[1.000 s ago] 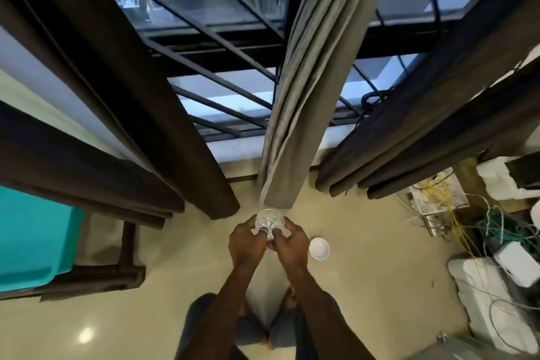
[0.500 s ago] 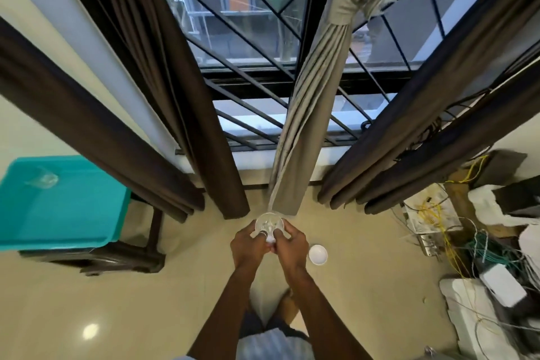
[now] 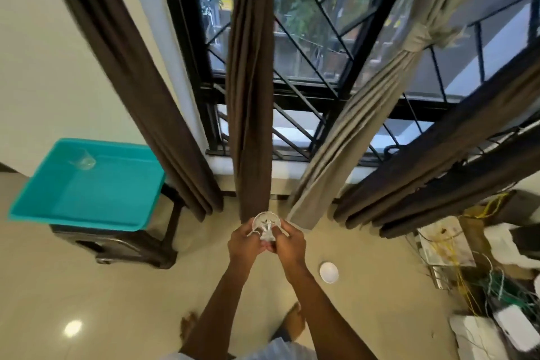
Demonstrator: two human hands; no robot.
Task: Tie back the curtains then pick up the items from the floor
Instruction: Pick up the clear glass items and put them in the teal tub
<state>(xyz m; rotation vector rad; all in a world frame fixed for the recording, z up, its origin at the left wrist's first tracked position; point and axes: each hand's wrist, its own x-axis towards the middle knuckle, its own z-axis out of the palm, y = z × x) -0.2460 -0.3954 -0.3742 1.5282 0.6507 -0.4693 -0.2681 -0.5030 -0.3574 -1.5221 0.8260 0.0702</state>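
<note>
You have a single head-worn wide-angle view, looking forward and steeply down from standing height. It faces the window (image 3: 306,38) and curtains (image 3: 251,96), with your forearms reaching in from the bottom edge and the floor (image 3: 87,301) close below.

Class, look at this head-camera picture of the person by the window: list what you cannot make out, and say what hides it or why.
- Clear object: both hands, left hand and right hand, cover its lower part; what it is stays unclear.
- Item in the teal tub: see-through thing, too small to name.
- Wire pile: cut off by the right edge.
- Feet: mostly hidden by the arms.
</note>
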